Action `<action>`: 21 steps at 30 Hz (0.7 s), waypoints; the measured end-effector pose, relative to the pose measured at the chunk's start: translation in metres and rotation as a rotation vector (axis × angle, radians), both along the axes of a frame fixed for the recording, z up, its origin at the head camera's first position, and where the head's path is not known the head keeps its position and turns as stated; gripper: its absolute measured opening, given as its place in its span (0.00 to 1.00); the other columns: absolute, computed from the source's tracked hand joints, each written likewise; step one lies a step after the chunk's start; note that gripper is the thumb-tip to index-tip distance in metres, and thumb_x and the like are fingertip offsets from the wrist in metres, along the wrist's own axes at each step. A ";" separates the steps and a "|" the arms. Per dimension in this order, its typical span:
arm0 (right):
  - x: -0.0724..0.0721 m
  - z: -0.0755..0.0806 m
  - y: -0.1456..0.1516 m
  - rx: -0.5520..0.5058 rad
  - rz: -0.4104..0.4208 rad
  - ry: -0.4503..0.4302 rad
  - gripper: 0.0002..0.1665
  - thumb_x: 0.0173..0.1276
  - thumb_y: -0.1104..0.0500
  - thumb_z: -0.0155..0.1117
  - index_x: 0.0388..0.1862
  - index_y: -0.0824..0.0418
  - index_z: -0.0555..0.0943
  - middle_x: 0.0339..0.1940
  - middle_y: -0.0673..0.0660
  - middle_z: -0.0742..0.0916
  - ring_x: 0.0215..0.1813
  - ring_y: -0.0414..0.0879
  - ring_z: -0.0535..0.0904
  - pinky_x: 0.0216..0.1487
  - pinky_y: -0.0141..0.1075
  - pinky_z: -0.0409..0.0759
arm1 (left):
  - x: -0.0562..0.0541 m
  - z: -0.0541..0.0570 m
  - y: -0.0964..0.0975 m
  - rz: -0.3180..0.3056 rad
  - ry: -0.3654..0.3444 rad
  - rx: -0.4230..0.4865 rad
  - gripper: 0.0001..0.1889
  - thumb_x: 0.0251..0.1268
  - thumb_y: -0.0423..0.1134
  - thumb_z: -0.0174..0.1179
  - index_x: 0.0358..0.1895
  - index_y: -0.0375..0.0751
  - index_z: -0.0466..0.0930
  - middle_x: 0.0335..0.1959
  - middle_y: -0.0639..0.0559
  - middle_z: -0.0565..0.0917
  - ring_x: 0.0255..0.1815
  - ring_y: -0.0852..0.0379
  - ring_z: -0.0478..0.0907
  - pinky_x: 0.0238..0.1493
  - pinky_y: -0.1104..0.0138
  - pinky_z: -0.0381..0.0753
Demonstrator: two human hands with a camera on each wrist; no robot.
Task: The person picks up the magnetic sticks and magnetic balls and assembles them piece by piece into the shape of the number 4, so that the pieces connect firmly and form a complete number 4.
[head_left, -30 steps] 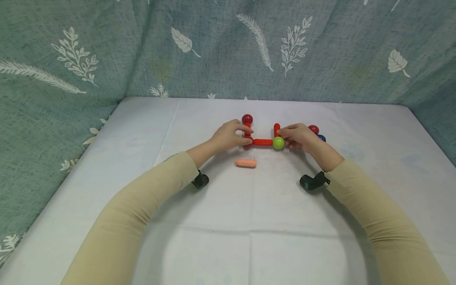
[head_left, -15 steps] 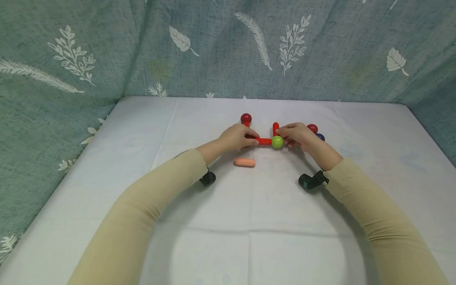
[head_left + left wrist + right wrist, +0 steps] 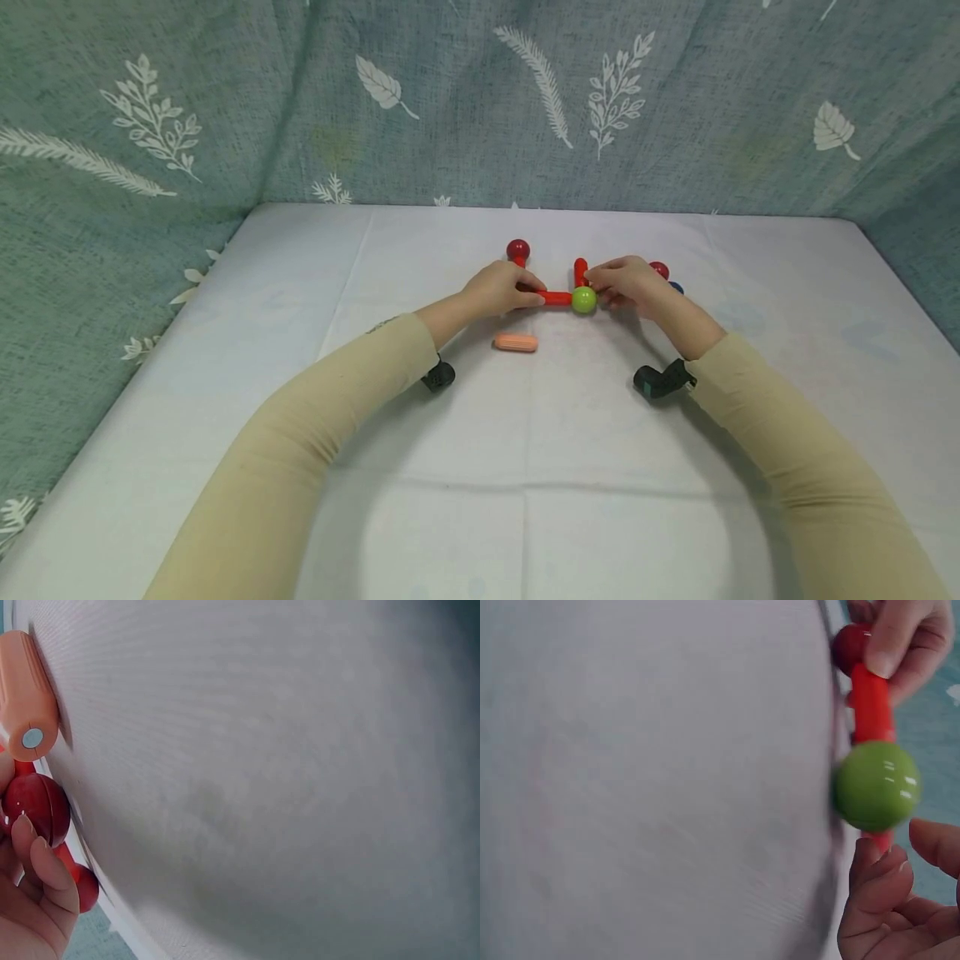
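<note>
L hand pinches red rod, prob. to steady it; R hand nr green ball, can't tell if gripping.

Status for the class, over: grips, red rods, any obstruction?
Left grip holds crosswise red rod. Right grip at lengthwise red rod, hold unclear. Green ball at the rods' corner. Orange rod lies apart, apparently blocking nothing.

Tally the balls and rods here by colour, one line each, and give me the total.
Red balls: 3
Green ball: 1
Blue ball: 1
Red rods: 3
Orange rod: 1
Total: 9
</note>
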State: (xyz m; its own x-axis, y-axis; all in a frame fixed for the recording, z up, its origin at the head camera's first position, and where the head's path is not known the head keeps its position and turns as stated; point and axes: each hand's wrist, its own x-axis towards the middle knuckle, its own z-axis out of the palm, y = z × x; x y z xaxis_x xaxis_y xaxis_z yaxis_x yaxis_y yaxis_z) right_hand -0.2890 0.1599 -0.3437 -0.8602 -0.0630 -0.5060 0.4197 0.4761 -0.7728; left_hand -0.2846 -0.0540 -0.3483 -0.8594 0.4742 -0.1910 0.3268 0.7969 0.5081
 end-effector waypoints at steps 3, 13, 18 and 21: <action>0.002 0.009 0.007 0.030 0.027 0.047 0.27 0.68 0.51 0.53 0.61 0.64 0.68 0.48 0.58 0.77 0.35 0.44 0.70 0.35 0.29 0.71 | 0.000 0.000 0.000 0.002 0.006 -0.002 0.15 0.61 0.45 0.59 0.51 0.49 0.81 0.47 0.54 0.82 0.37 0.59 0.70 0.42 0.69 0.69; 0.010 0.037 0.049 0.134 0.038 0.184 0.31 0.67 0.46 0.53 0.63 0.63 0.67 0.55 0.62 0.77 0.33 0.41 0.71 0.38 0.28 0.74 | 0.000 -0.001 0.000 0.012 -0.004 0.007 0.15 0.61 0.45 0.59 0.50 0.49 0.81 0.46 0.55 0.82 0.37 0.59 0.70 0.38 0.71 0.68; 0.018 0.034 0.069 0.197 0.054 0.205 0.36 0.66 0.42 0.54 0.64 0.64 0.66 0.56 0.62 0.77 0.39 0.45 0.71 0.37 0.29 0.74 | 0.000 -0.001 0.000 0.012 -0.002 0.007 0.15 0.61 0.45 0.59 0.50 0.48 0.81 0.46 0.54 0.82 0.37 0.59 0.70 0.38 0.71 0.68; 0.022 0.031 0.077 0.228 0.058 0.180 0.37 0.66 0.42 0.53 0.65 0.64 0.64 0.59 0.65 0.73 0.45 0.51 0.70 0.39 0.30 0.73 | 0.001 0.000 0.000 0.014 -0.006 0.007 0.15 0.61 0.45 0.60 0.50 0.49 0.81 0.46 0.54 0.82 0.36 0.58 0.70 0.36 0.71 0.68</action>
